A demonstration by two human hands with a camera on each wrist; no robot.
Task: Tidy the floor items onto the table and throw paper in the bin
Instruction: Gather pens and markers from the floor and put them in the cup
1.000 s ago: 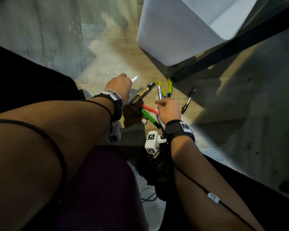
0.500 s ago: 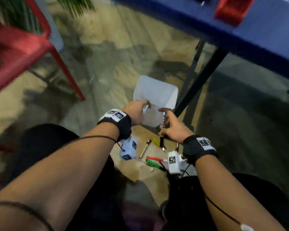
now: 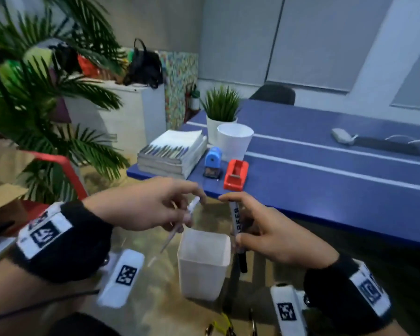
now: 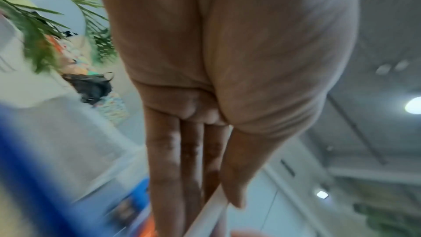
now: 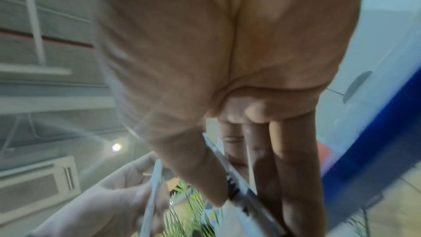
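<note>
My left hand (image 3: 180,209) pinches a thin white pen (image 3: 180,226), which slants down toward the floor; the same pen (image 4: 209,217) shows at my fingertips in the left wrist view. My right hand (image 3: 238,221) grips a white and black marker (image 3: 237,226) upright between thumb and fingers, and the marker (image 5: 239,185) lies under the thumb in the right wrist view. Both hands are raised just in front of the blue table's (image 3: 325,180) near edge. Below them a translucent white bin (image 3: 203,263) stands on the floor. More pens (image 3: 222,327) lie on the floor by the bottom edge.
On the table's near corner stand a stack of books (image 3: 172,154), a blue sharpener (image 3: 212,163), a red tape dispenser (image 3: 237,174), a white cup (image 3: 234,139) and a small potted plant (image 3: 222,110). A red chair (image 3: 58,166) and a large palm (image 3: 34,93) stand left.
I have risen from the floor: both hands lifted with the pen and marker from the pile up to table height, and the view swung from the floor to the tabletop.
</note>
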